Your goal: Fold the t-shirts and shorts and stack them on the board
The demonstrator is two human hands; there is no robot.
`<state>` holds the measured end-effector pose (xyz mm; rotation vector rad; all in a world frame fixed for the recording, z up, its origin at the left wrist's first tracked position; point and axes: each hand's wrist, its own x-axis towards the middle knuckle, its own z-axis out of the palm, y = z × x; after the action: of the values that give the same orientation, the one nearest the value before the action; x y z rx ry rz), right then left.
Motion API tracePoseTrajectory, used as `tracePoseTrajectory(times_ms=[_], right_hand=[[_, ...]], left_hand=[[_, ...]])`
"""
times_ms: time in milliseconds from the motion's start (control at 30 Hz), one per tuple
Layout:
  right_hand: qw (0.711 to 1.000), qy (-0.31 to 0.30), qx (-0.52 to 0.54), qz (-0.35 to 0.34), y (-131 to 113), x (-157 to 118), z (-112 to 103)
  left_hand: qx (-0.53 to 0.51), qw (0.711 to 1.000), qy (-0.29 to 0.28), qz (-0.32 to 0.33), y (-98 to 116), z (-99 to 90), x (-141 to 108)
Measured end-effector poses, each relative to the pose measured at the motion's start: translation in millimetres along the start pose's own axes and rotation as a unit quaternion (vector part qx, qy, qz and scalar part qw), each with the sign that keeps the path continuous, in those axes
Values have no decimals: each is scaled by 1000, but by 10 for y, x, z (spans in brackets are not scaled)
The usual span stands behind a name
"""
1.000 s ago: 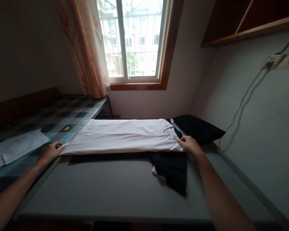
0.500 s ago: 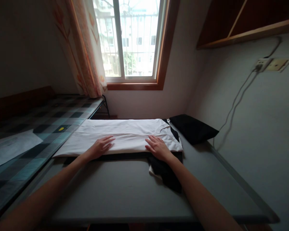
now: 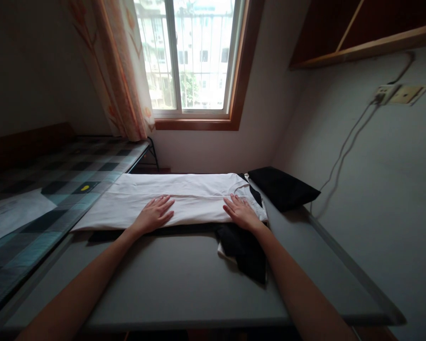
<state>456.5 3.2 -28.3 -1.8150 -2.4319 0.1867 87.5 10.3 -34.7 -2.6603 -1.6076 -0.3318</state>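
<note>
A white shirt (image 3: 195, 185) lies folded lengthwise across the table, its collar end to the right. My left hand (image 3: 154, 215) rests flat on the shirt's near half, fingers stretched out. Near the collar, my right hand (image 3: 242, 211) also lies flat on the cloth with its fingers extended. Neither hand grips anything. Black cloth (image 3: 246, 253) shows under the shirt along its near edge and hangs out toward me below my right hand, with a small pale edge beside it.
The grey table (image 3: 184, 284) carries a folded black item (image 3: 284, 188) at its back right, by the wall. On the left stands a bed with a checked cover (image 3: 67, 175) and a sheet of paper (image 3: 17, 213). A cable (image 3: 344, 147) hangs from a wall socket (image 3: 385, 94).
My left hand has slid slightly right along the shirt, and my right hand has shifted right toward the collar. The camera view has moved a little.
</note>
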Motion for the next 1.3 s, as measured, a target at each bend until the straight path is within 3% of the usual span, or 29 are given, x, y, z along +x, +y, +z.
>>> tracePoseTrajectory(times_ms=[233,467,667,833,1000,1300], right_hand=[[999,9,-20,40,159,-11,16],[993,42,12,111,394,-71,-53],[960,157,59,223,649,-175,-233],[947,109,41,300,562,-232,-352],[946,83,45,309,546,-242,-363],[962,90,44,253,537,-208,-267]], left_hand=[[4,1000,-6,-6,29,-9,-57],[-55,990,-15,126,104,-80,-107],[-86,974,74,198,226,-67,-80],[-72,961,132,232,308,-54,-60],[-69,952,167,249,336,-64,-73],[-15,949,190,251,416,-122,-101]])
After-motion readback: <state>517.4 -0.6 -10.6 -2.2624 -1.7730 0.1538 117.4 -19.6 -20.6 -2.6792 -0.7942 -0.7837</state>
